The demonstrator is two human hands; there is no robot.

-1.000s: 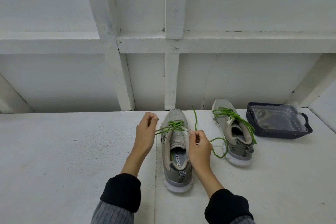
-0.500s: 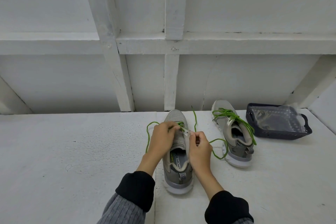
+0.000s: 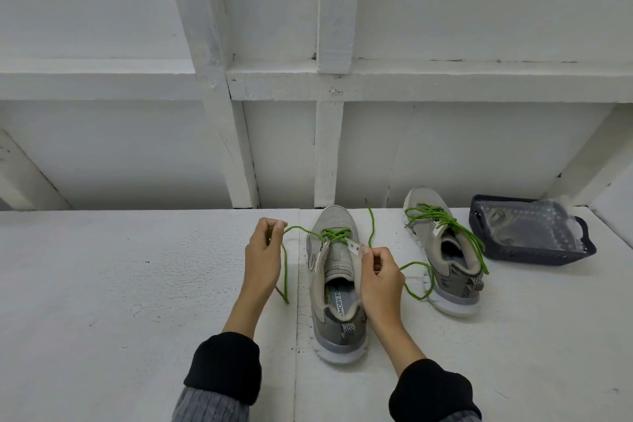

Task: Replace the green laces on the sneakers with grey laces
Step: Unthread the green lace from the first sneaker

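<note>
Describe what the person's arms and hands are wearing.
Both hands, the left hand and the right hand, are bare: no gloves, rings or watch show. Each forearm is bare down to a pushed-up sleeve: a wide black cuff on the left, another black cuff on the right. Below each cuff a grey ribbed sleeve shows at the picture's bottom edge.

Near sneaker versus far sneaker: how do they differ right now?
The near sneaker is held: the right hand pinches its eyelet flap, the left hand pulls its green lace sideways. The far sneaker stands untouched, angled, its lace draped loose. Only lower eyelets remain laced on the near one. Both are grey, white-soled.
</note>
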